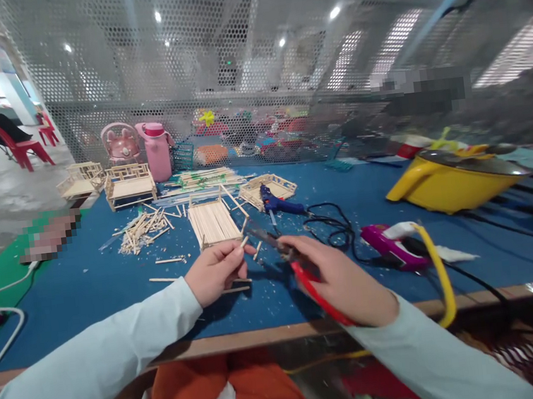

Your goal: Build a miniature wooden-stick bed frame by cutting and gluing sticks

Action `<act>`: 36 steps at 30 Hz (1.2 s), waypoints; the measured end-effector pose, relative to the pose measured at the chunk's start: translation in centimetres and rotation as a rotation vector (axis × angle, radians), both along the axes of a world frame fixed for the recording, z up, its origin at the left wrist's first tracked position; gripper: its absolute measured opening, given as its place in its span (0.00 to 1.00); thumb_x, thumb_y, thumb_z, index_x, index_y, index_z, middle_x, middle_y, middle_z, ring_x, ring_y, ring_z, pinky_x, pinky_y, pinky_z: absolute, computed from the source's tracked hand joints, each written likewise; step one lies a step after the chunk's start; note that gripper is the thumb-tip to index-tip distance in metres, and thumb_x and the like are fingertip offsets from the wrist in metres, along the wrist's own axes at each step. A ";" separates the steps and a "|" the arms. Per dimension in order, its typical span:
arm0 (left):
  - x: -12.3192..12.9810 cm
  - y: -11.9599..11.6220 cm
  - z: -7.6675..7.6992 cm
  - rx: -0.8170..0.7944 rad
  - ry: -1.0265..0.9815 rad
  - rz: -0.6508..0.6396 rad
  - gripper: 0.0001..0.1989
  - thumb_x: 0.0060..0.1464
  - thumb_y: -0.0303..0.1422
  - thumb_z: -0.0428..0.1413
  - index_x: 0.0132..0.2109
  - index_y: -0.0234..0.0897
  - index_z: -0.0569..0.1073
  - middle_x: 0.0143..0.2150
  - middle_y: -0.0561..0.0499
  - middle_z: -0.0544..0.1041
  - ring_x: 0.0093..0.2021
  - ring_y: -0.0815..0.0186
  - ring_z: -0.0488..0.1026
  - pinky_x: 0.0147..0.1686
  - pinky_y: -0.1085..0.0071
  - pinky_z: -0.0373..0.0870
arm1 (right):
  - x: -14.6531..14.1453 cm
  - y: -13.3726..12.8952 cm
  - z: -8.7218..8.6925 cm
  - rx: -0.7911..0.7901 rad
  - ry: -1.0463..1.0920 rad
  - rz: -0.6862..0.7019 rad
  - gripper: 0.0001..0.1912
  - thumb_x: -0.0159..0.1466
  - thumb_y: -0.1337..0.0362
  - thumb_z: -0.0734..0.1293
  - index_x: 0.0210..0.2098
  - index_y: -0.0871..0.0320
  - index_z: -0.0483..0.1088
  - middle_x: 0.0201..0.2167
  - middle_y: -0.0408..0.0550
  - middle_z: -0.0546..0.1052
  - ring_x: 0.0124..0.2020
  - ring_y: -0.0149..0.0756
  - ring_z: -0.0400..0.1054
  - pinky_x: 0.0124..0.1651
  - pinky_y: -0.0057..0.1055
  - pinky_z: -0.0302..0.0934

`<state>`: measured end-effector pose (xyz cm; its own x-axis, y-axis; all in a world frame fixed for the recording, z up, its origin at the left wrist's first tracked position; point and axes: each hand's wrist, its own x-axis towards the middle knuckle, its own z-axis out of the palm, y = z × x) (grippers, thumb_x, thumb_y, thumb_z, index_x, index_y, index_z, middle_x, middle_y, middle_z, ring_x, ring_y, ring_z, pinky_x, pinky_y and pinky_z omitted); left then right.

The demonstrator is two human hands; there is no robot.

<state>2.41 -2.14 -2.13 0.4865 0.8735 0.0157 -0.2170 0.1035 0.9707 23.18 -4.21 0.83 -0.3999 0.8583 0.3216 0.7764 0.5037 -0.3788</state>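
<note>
A thin wooden stick (245, 241) is sitting just above the bench (115, 304), near the middle, its end poking up from the left hand (219, 268). That hand is pinching it between thumb and fingers, leaving no gap around it. The right hand (351, 279) is wrapping its fingers around the red handles of a cutter (318, 295), whose blurred blades are pointing toward the stick; whether they are touching it, or how far apart they are standing, I cannot tell. Just beyond the left hand, a frame (214, 219) with a slatted floor is lying on the bench. A heap of short pieces (142, 230) is spreading to its left, and a blue glue gun (280, 203) is resting to its right, against a many-sided tray (268, 190), with a black cord (340, 226) coiling nearby. Behind the frame, a bundle of long sticks (210, 179) is lying flat. Farther left, two small beds (130, 186) are standing near a pink bottle (157, 152). At the right, a purple tool (393, 246) is lying in front of a yellow pan (455, 181). A perforated screen (176, 63) is rising behind everything.
</note>
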 end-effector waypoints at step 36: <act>-0.2 -1.1 -0.7 0.387 0.277 0.079 0.19 0.56 0.44 0.45 0.31 0.32 0.69 0.20 0.56 0.59 0.21 0.74 0.53 0.21 0.77 0.51 | -2.5 0.5 -0.7 0.213 -0.048 0.047 0.10 0.55 0.64 0.57 0.18 0.56 0.61 0.14 0.42 0.66 0.15 0.28 0.58 0.21 0.24 0.50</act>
<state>2.18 -3.20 -2.80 0.4504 0.8637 0.2261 0.0621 -0.2829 0.9571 20.66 -3.67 0.13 -0.4574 0.7527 0.4735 0.7647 0.6047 -0.2225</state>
